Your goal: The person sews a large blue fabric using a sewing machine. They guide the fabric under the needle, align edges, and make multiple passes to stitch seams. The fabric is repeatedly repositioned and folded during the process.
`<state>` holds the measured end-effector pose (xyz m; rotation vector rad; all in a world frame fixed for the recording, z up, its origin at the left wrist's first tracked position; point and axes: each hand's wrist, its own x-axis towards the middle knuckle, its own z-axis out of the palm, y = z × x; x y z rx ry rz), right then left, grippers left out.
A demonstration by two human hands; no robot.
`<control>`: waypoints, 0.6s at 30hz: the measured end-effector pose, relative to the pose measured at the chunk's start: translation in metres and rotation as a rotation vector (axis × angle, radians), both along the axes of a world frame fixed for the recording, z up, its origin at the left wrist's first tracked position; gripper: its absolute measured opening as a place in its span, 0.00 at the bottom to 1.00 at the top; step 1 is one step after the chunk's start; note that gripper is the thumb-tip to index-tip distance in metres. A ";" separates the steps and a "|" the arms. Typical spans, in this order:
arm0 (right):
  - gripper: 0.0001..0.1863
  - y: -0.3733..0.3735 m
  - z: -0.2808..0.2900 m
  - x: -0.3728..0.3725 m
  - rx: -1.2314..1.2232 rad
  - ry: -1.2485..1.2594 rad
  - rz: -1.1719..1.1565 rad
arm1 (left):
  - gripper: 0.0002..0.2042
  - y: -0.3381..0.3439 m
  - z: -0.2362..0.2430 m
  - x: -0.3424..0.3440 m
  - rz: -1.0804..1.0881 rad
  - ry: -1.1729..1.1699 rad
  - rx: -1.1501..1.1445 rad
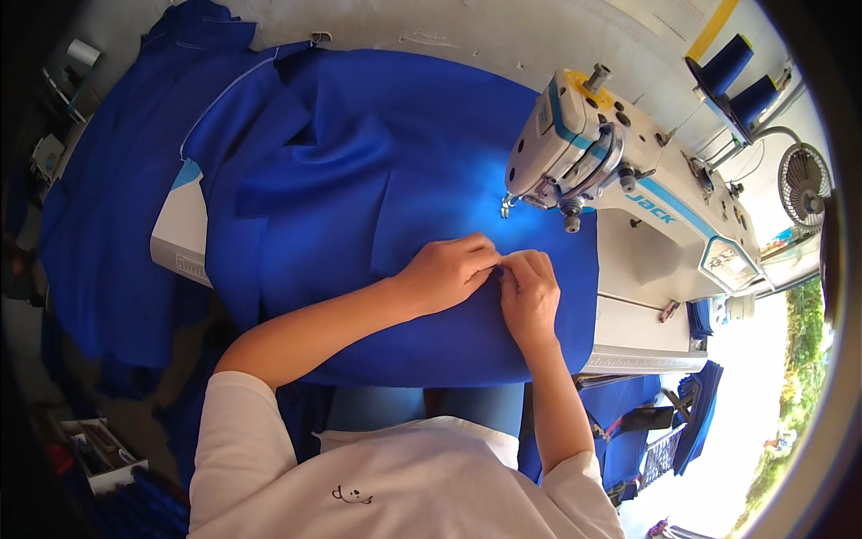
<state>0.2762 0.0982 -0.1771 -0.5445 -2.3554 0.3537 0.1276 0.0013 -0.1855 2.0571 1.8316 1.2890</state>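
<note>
A wide sheet of blue fabric point(431, 117) covers the sewing table and hangs over its front edge onto my lap. My left hand point(452, 271) and my right hand point(531, 292) meet above it, fingertips pinched together and touching or nearly so. Whatever is between the fingers is too small to make out; a dark blue speck shows there. Just beyond my hands, the presser foot point(506, 207) of the white sewing machine point(660, 211) stands over the fabric in a patch of bright light. Folds run across the cloth left of my hands.
More blue cloth point(117, 198) hangs off the table's left side. Two blue thread cones point(727, 65) and a small fan point(804, 184) stand at the right. A box of odds and ends point(101, 454) sits low at left. Blue pieces point(628, 422) lie below the table's right end.
</note>
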 end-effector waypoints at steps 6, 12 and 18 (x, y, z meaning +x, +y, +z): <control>0.06 0.001 -0.001 -0.004 -0.031 0.010 0.015 | 0.05 -0.003 0.001 -0.004 -0.047 0.177 0.106; 0.12 -0.024 0.002 0.010 0.030 -0.047 0.001 | 0.08 -0.008 0.000 -0.003 -0.010 0.307 0.110; 0.15 -0.020 0.007 0.022 0.043 -0.137 0.044 | 0.10 -0.019 0.003 -0.007 -0.094 0.146 0.036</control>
